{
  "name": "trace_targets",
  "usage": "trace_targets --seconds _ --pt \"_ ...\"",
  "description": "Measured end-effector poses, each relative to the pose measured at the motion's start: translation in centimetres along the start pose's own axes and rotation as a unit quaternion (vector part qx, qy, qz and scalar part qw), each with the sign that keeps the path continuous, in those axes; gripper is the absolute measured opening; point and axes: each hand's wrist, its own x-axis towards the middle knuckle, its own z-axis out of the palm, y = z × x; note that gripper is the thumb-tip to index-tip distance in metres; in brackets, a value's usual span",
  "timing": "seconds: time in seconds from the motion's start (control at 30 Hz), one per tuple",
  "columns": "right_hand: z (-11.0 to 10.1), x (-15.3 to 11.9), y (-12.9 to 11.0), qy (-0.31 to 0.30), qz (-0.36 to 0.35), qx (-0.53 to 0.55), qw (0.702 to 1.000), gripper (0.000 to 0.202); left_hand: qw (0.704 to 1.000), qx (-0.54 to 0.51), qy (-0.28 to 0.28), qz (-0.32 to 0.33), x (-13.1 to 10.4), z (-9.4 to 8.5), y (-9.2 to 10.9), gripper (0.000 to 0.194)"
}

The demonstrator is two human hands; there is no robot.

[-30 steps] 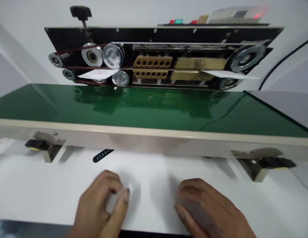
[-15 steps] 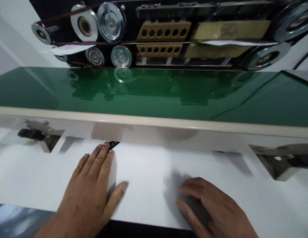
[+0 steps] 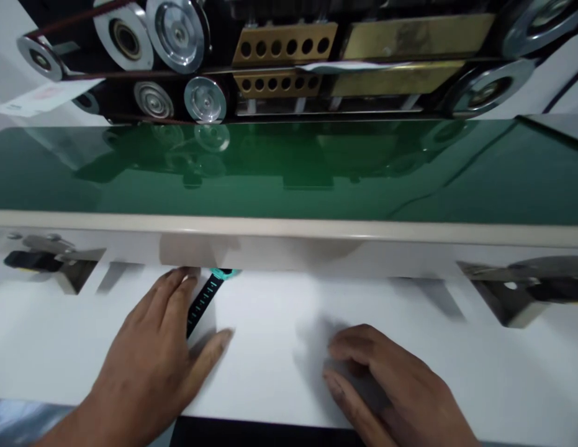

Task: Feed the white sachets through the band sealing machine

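Left hand (image 3: 151,354) lies flat on the white table (image 3: 270,347), fingers spread, resting over a black strap (image 3: 201,304) whose teal end (image 3: 222,274) protrudes beneath the conveyor frame (image 3: 289,239). Right hand (image 3: 391,388) curled loosely, pinching nothing visible.

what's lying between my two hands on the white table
Only bare white table between the left hand and right hand in the head view.

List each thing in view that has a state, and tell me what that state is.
Left hand: flat on the white table, fingers over the black strap.
Black strap: lying flat, part under the machine's edge.
Right hand: curled, resting on the table, holding nothing visible.
Green belt: bare.
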Motion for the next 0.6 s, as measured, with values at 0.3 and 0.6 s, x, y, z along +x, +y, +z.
trace_targets --seconds 0.3,0.6 --pt "-0.1 0.0 -0.3 0.006 0.017 0.063 0.998 0.007 0.995 -0.035 -0.021 -0.094 4.3 2.1 1.3 0.048" --pt "0.1 -0.2 -0.4 0.008 0.022 0.08 0.996 0.006 0.996 -0.081 -0.007 0.022 2.6 1.1 1.0 0.027"
